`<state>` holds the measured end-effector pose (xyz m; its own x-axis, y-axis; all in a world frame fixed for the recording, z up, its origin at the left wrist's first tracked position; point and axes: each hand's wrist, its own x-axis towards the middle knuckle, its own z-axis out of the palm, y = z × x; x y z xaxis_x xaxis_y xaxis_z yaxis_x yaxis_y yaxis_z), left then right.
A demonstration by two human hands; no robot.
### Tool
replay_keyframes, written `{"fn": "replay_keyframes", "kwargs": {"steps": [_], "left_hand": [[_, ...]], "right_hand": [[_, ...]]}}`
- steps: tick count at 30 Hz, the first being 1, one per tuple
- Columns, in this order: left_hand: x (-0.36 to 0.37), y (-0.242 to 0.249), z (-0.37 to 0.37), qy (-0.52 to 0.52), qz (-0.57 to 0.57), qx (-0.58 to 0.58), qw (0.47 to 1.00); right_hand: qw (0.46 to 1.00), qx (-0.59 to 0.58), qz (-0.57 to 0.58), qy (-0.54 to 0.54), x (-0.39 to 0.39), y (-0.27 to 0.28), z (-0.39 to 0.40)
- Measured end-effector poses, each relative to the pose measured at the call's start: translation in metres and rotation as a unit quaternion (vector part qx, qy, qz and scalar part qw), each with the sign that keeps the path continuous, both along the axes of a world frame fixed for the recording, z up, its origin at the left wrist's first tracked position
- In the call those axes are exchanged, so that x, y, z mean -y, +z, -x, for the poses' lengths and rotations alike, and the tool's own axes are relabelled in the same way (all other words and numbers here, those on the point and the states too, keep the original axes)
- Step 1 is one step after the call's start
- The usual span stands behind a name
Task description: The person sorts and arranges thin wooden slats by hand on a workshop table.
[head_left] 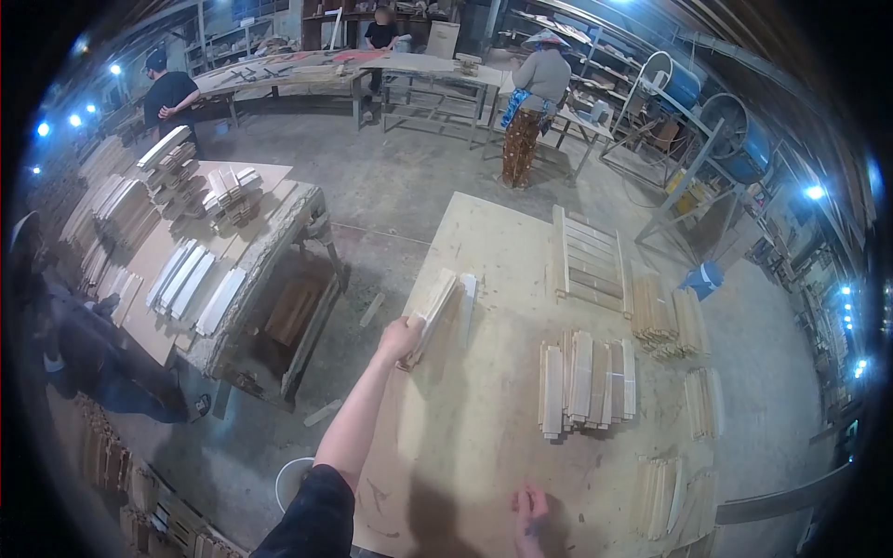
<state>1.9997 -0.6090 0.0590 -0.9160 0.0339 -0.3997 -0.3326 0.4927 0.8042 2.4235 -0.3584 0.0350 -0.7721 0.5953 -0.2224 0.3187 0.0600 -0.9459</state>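
My left hand (402,337) reaches out over the left edge of the plywood worktable (484,437) and grips a long stack of thin wooden slats (437,312) that lies along that edge. My right hand (532,513) hovers low near the table's front edge with its fingers curled; something small and dark may be in it, too blurred to name. A pile of short slats (586,381) lies right of centre, apart from both hands.
An assembled slatted frame (591,265) sits at the far side, with more slat bundles (665,321) along the right edge. Left stands another bench (270,251) loaded with wood. A white bucket (290,479) sits on the floor. Other people work in the background.
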Motion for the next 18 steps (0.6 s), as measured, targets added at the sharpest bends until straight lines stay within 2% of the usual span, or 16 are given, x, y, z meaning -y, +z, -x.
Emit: {"fn": "replay_keyframes", "kwargs": {"steps": [2, 4, 5, 6, 7, 8, 10, 13, 16, 17, 18], "left_hand": [[0.006, -0.01, -0.004, -0.009, -0.017, -0.026, 0.999], [0.01, -0.016, -0.006, -0.003, -0.034, -0.038, 0.999], [0.008, 0.003, -0.016, -0.002, -0.021, -0.04, 0.999], [0.007, -0.009, -0.013, -0.005, -0.043, -0.029, 0.999], [0.009, -0.027, -0.009, -0.004, -0.065, -0.021, 0.998], [0.007, -0.032, -0.011, -0.004, -0.057, -0.027, 0.998], [0.005, -0.033, -0.016, -0.002, -0.035, -0.054, 0.998], [0.0, -0.024, -0.025, 0.03, -0.039, -0.083, 0.995], [-0.004, -0.012, -0.039, 0.058, -0.049, -0.098, 0.992], [-0.002, -0.008, -0.046, 0.056, -0.044, -0.092, 0.993], [-0.002, -0.003, -0.054, 0.053, -0.039, -0.087, 0.994]], "right_hand": [[0.999, -0.016, 0.03, 0.0, 0.001, 0.003, 0.058], [0.995, -0.016, -0.016, 0.094, -0.008, -0.009, 0.121], [0.993, -0.057, -0.003, 0.106, -0.005, -0.016, 0.161], [0.988, -0.098, 0.013, 0.12, 0.002, -0.025, 0.2], [0.982, -0.12, -0.02, 0.144, 0.002, -0.05, 0.245], [0.974, -0.144, -0.051, 0.169, 0.015, -0.047, 0.285], [0.964, -0.121, -0.114, 0.208, 0.041, -0.022, 0.338], [0.962, -0.056, -0.177, 0.199, 0.065, -0.057, 0.393], [0.957, -0.041, -0.216, 0.188, 0.077, -0.056, 0.389], [0.953, 0.006, -0.225, 0.202, 0.082, -0.039, 0.379], [0.959, 0.0, -0.205, 0.196, 0.082, -0.05, 0.378]]}}
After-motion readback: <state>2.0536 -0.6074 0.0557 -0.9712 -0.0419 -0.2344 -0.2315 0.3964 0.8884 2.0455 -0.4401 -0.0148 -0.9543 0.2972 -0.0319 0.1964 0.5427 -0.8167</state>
